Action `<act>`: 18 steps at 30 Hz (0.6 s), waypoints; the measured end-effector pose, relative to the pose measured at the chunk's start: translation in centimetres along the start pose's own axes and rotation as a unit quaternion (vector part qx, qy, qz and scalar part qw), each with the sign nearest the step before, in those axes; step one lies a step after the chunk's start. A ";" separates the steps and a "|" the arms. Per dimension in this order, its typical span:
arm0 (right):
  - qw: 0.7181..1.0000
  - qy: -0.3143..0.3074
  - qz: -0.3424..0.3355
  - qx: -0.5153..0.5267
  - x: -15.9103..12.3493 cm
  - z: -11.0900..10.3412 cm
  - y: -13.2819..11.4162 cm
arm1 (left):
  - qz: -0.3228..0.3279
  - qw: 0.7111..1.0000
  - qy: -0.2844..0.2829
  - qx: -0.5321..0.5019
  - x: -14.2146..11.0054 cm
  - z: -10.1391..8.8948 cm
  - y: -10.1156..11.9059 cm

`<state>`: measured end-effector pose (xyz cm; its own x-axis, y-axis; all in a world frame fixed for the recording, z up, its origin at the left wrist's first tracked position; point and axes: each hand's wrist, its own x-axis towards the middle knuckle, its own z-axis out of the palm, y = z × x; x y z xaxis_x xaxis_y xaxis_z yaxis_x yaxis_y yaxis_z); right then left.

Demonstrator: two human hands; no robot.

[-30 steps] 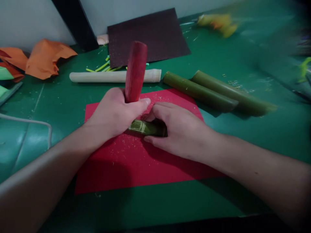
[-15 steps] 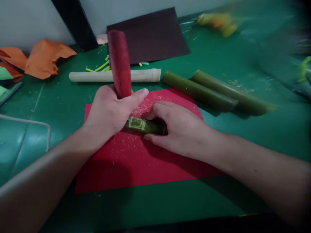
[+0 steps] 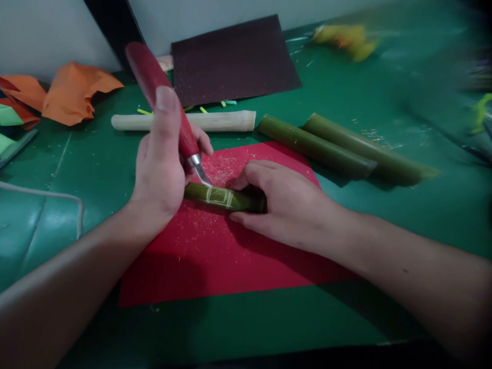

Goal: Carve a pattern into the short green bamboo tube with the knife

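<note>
My left hand [image 3: 159, 159] is closed round a carving knife [image 3: 187, 138] with a thick red handle, a metal collar and a short angled blade. The handle leans up to the left, and the blade tip meets the upper edge of a green bamboo piece [image 3: 200, 193]. Pale lines scratched into the bamboo form a box-like pattern near its middle. My right hand [image 3: 284, 202] grips the bamboo's right end between thumb and fingers. Beneath lies a red sheet [image 3: 192, 271], sprinkled with fine pale shavings.
Behind the red sheet lie a pale peeled stick [image 3: 223, 121] and two green bamboo tubes [image 3: 315, 146]. A dark sheet [image 3: 234, 61] rests near the wall. Crumpled orange paper [image 3: 71, 97] is at the left, a blurred yellow object [image 3: 346, 42] at the back right.
My left hand has turned, tilting the knife handle from near upright to the left. The blade and the bamboo's left end now show. My right hand keeps its hold.
</note>
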<state>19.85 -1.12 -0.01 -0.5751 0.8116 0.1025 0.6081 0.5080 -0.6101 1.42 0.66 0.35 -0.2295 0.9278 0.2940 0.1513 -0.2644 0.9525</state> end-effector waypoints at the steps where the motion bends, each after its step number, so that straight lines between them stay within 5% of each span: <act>1: 1.000 0.001 0.001 0.003 0.0 0.0 0.0 | 0.007 1.000 0.015 0.008 0.1 0.1 0.1; 6: 1.000 0.005 -0.006 0.011 0.0 0.2 0.2 | 0.075 0.995 0.069 0.000 0.2 0.0 0.8; 9: 1.000 0.009 -0.009 0.014 0.1 0.2 0.2 | 0.096 0.995 0.005 -0.026 0.3 -0.5 1.0; 18: 1.000 0.006 -0.019 0.011 0.1 0.0 0.3 | 0.015 0.994 0.007 -0.104 1.3 -0.8 1.0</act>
<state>19.98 -0.90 -0.22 -0.5902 0.7959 0.1351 0.5741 0.5315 -0.6228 0.48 1.38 1.78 -0.2407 0.9155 0.3223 -0.0437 -0.3419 0.9387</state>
